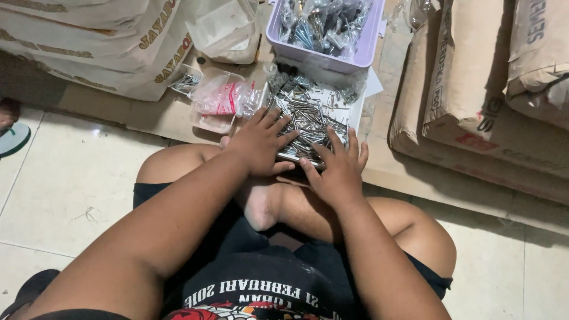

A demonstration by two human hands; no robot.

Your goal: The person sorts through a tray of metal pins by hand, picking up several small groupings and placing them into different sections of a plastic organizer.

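A flat white tray [358, 110] in front of my crossed legs holds a heap of several loose metal nails [311, 115]. My left hand [259, 141] lies palm down on the near left part of the heap, fingers spread over the nails. At the tray's near right edge my right hand [338, 167] also rests palm down, fingers apart and touching the nails. Neither hand visibly grips anything.
A lilac plastic bin [361, 50] full of bagged hardware stands behind the tray. Left of it lie a clear plastic bag [225, 98] on a small container and a white bag [225, 29]. Large paper sacks [474, 89] are stacked right and left on cardboard [409, 172].
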